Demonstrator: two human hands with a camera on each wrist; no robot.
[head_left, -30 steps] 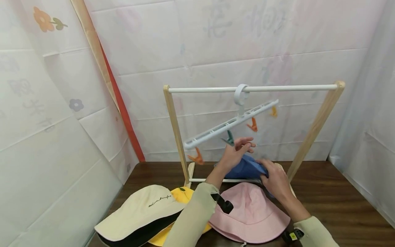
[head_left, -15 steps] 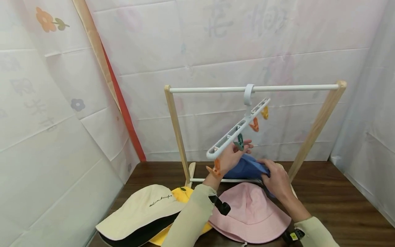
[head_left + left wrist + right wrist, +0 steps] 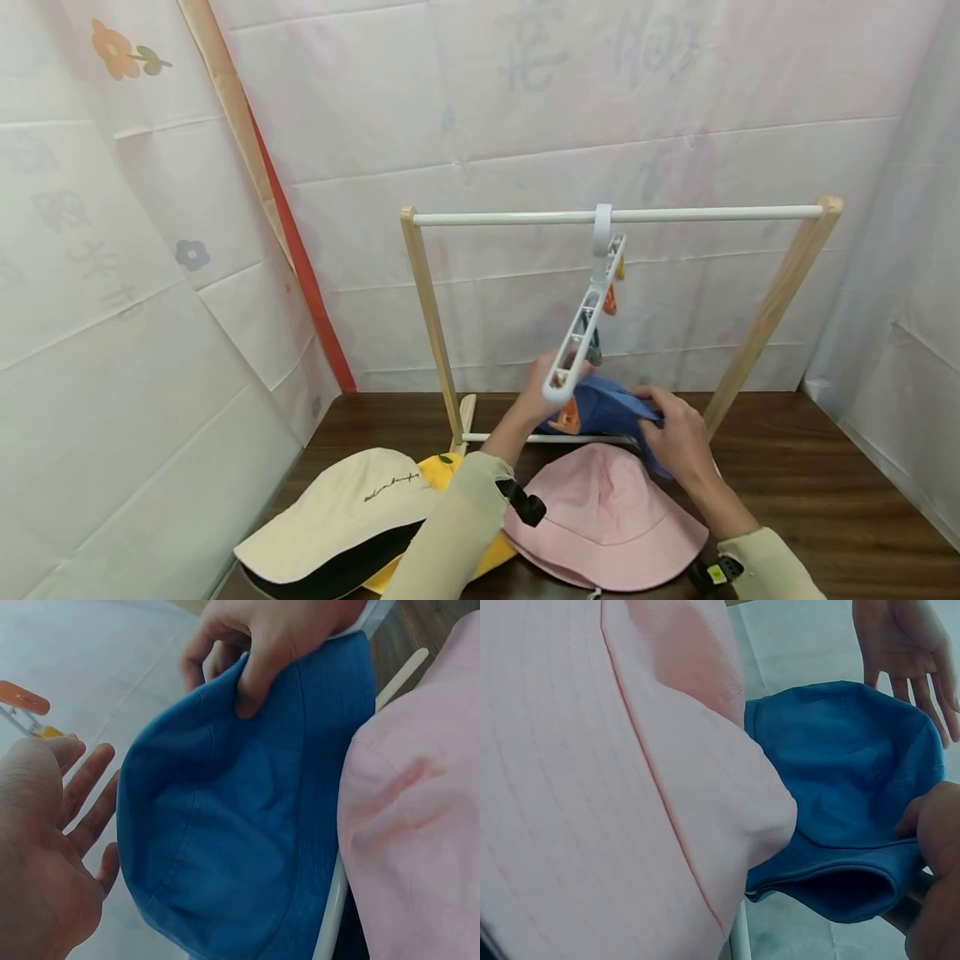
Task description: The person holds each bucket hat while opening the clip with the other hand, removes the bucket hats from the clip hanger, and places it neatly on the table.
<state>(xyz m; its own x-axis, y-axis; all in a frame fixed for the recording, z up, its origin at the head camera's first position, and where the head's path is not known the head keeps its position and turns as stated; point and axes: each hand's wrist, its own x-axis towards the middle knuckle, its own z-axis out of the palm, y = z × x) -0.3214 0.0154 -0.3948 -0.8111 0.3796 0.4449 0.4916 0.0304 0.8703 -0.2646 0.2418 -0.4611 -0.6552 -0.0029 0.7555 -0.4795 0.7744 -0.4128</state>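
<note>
My right hand (image 3: 678, 433) pinches the brim of a blue bucket hat (image 3: 611, 408) between thumb and fingers. Beside the hat's crown, my left hand (image 3: 45, 840) has its fingers spread and relaxed, with nothing in its grasp. A white clip hanger (image 3: 581, 337) hangs by its hook from the rack's top bar and points toward me, its near end overlapping the left hand in the head view. Beneath it dangle an orange clothespin (image 3: 567, 417) at the near end, a green clothespin (image 3: 594, 346) and others farther back.
A pink bucket hat (image 3: 600, 517) lies in front, between the forearms. To its left, a cream hat (image 3: 360, 508) overlaps a yellow hat (image 3: 442, 471) on the dark wooden table (image 3: 810, 467). The rack's wooden posts (image 3: 772, 308) stand at both sides, with a low crossbar (image 3: 495, 437).
The hanger has swung round: its near end moved right and toward me, its far end left. My left hand has drawn slightly left. My right hand keeps its grip on the blue bucket hat.
</note>
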